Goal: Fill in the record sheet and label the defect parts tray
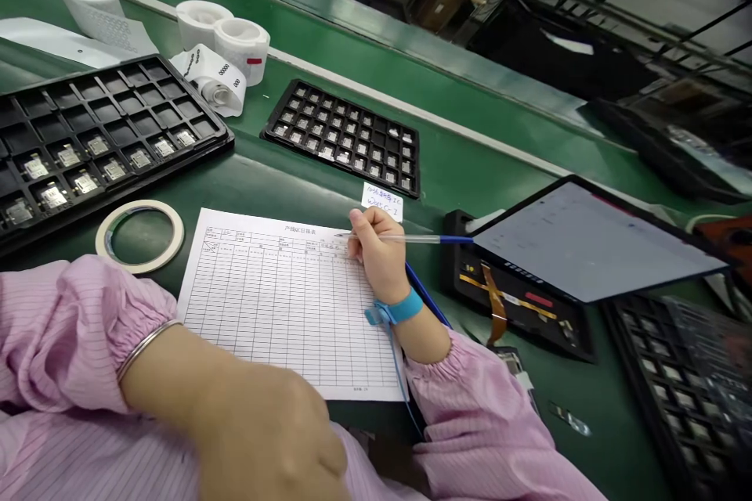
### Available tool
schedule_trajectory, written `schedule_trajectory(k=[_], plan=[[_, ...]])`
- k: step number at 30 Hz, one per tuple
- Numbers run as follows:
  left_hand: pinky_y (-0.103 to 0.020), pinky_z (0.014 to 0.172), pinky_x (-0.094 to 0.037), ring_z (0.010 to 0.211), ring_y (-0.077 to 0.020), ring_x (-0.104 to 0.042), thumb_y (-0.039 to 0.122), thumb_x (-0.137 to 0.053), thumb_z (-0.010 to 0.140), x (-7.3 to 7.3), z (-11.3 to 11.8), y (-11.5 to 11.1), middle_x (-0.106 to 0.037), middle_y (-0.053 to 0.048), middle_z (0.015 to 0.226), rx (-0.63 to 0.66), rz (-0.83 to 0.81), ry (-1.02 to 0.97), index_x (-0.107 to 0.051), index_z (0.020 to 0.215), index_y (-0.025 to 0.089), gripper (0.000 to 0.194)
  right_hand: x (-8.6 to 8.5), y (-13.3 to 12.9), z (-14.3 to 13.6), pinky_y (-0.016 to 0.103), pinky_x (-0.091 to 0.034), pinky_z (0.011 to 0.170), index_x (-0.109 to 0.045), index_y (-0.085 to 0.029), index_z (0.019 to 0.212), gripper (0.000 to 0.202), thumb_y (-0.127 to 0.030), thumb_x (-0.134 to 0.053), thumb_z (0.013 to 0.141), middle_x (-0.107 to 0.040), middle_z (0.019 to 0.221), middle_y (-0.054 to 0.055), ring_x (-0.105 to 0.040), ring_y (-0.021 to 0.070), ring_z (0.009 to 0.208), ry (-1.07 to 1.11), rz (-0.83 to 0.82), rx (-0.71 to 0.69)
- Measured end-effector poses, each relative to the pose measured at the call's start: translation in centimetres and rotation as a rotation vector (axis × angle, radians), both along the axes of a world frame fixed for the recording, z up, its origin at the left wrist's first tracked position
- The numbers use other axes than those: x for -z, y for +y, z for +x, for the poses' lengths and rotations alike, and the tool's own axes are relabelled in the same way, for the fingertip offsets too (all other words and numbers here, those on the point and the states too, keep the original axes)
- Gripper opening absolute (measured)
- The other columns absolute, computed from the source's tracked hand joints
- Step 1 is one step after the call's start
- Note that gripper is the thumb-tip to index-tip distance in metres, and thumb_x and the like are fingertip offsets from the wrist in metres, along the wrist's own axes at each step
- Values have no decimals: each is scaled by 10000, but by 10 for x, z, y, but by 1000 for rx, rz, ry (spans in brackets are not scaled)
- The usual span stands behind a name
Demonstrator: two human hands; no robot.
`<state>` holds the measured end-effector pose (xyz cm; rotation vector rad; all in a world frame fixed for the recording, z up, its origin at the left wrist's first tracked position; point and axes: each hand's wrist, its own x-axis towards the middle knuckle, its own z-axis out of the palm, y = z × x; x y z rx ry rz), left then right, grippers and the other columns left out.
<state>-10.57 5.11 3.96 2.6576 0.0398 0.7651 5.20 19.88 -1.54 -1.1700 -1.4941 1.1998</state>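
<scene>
A slim pen (pixel 411 239) with a clear plastic barrel and a blue end slants over the top of a flat white paper sheet (pixel 282 313) ruled into a fine grid; the right hand (pixel 379 254) is closed around it, thumb and fingers pinching near the tip. A rubbery blue wristband (pixel 405 307) circles that wrist below a gathered pink striped sleeve (pixel 475 391). The left hand (pixel 276 430) crosses the sheet's lower left, blurred, its fingers hidden, so I cannot tell its grip; a thin metal bangle (pixel 141 344) rings its wrist. Around the sheet, on the smooth green bench (pixel 247 180), are a ring of cream tape (pixel 178 236), two black pocketed trays (pixel 200 155) of small silvery parts, curled white label rolls (pixel 240 35) and a tilted, glossy screen (pixel 593 239).
</scene>
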Motion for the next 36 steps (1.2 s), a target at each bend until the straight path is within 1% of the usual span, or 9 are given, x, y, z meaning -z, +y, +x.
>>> schedule_trajectory(k=[3,5,8,11,13,15,17,22,36], plan=[[-258,367,-265,404,-115,-386,166,-511,811,11,-4,15,-411,22,490,-509,312,50,-472,578,176,237,-2,1,0,205,-269,380,-395,-212,605,416,-481,-618,832,-453,392,-66,-338,56,344,-10,-6,-6],[-265,372,-282,420,-138,-423,101,-489,770,23,-8,30,-449,5,508,-788,397,191,-575,706,133,112,-5,0,-2,205,-266,380,-399,-210,606,414,-476,-620,832,-460,398,-64,-342,57,348,-22,-14,-14],[-261,407,-341,491,-160,-503,50,-453,742,39,-13,49,-520,-29,586,-991,424,419,-620,1025,19,330,-11,-3,-8,206,-273,384,-407,-206,601,414,-480,-597,847,-472,404,-56,-357,60,357,-65,-65,-23],[-247,396,-333,508,-148,-515,61,-424,772,50,-14,57,-600,-95,729,-1008,429,563,-601,1119,-3,395,-13,-9,-16,210,-302,407,-407,-205,600,412,-471,-581,861,-473,408,-55,-372,64,374,-79,-74,-21],[-247,376,-320,487,-123,-495,86,-412,782,53,-13,57,-640,-191,984,-977,447,605,-612,1116,2,398,-10,-13,-21,215,-321,424,-402,-206,599,404,-445,-620,840,-469,418,-60,-383,66,388,-71,-21,-16],[-255,355,-314,453,-103,-465,103,-403,780,54,-12,55,-560,-252,1234,-966,458,618,-599,1154,1,434,-7,-16,-22,221,-330,427,-405,-208,603,394,-410,-690,788,-474,435,-63,-397,71,400,-80,17,-10],[-261,340,-318,425,-98,-443,106,-399,771,55,-11,53,-488,-253,1334,-977,444,625,-554,1233,2,498,-4,-17,-21,232,-344,434,-415,-211,604,388,-374,-737,744,-493,450,-61,-425,83,415,-120,28,6],[-260,339,-344,422,-106,-448,102,-396,759,55,-10,54,-443,-224,1382,-994,379,647,-492,1312,14,569,-2,-19,-17,258,-365,479,-347,-213,542,425,-322,-640,830,-455,407,-62,-401,89,405,-205,75,123],[-277,349,-341,431,-108,-482,116,-416,788,54,-9,57,-421,-246,1395,-974,289,679,-476,1318,75,534,-6,-20,-21,236,-378,487,-338,-210,527,395,-225,-570,846,-454,402,-69,-410,80,400,-228,94,81]])
